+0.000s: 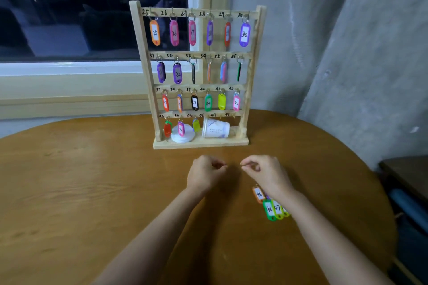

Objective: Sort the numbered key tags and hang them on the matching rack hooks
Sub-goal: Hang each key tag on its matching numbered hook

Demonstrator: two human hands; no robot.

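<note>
- The left hand's fingers [218,164] are curled in, thumb tip against forefinger tip. Whether anything is pinched there is too small to tell.
- The right hand's fingers [249,165] are curled the same way, tips closed together and facing the left ones across a narrow gap. What they hold, if anything, cannot be told.
- The left hand [205,174] and right hand [266,174] hover side by side in front of the rack's base.
- Loose key tags [272,207] lie on the table [92,192] in front of the rack's right end, partly under the right wrist: an orange one, a green one marked 46, a lime one marked 47, and another mostly hidden.
- The wooden rack [199,142] stands upright with four rows numbered 25 to 48. Coloured tags hang on hooks 25 to 45, and hooks 46, 47 and 48 are bare.
- A paper cup [216,128] lies on its side on the rack's base, under those bare hooks.
- A stack of white discs [183,137] sits at the base's left.
- A dark window [69,7] is behind the rack.
</note>
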